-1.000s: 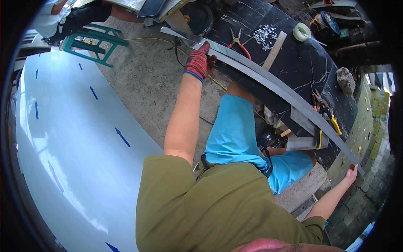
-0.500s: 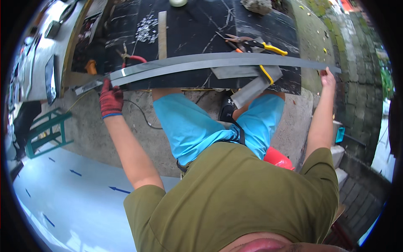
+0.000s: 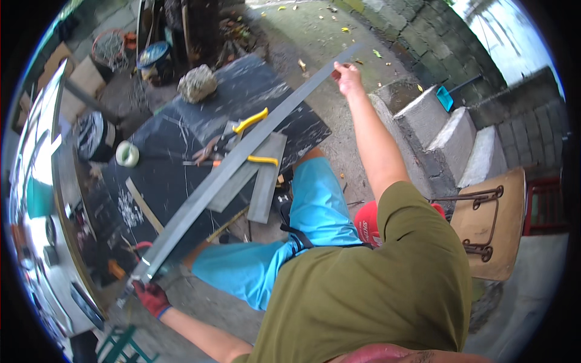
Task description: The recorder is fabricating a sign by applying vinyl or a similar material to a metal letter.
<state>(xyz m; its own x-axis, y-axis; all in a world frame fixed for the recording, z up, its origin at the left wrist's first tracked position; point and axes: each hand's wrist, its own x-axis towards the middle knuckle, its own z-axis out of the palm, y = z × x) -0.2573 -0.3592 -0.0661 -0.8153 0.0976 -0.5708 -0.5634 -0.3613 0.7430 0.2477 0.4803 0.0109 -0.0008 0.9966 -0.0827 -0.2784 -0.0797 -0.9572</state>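
Note:
A long grey metal strip [image 3: 242,151] with a lengthwise fold runs diagonally across a black marble-patterned tabletop [image 3: 175,175]. My left hand [image 3: 151,297], in a red glove, is closed on its near-left end. At the far-right end my bare right hand [image 3: 348,78] pinches the edge between thumb and fingers. Beneath and beside the strip lie flat grey metal pieces [image 3: 267,181] and yellow-handled snips [image 3: 251,121], partly covered. Red-handled pliers [image 3: 143,245] sit by the left end, mostly hidden. A narrow pale strip [image 3: 144,204] lies near small silvery scraps [image 3: 129,209].
A rock [image 3: 198,83] and a roll of tape [image 3: 127,154] rest on the tabletop. Buckets [image 3: 154,60] stand beyond. Concrete steps [image 3: 448,127] and a wooden chair [image 3: 489,224] are at right. A light-coloured workbench [image 3: 45,242] stands at left; something red [image 3: 366,224] is behind my legs.
My view has turned right, so the tabletop and strip now slant. Both hands keep hold of the strip; its right end now points farther away.

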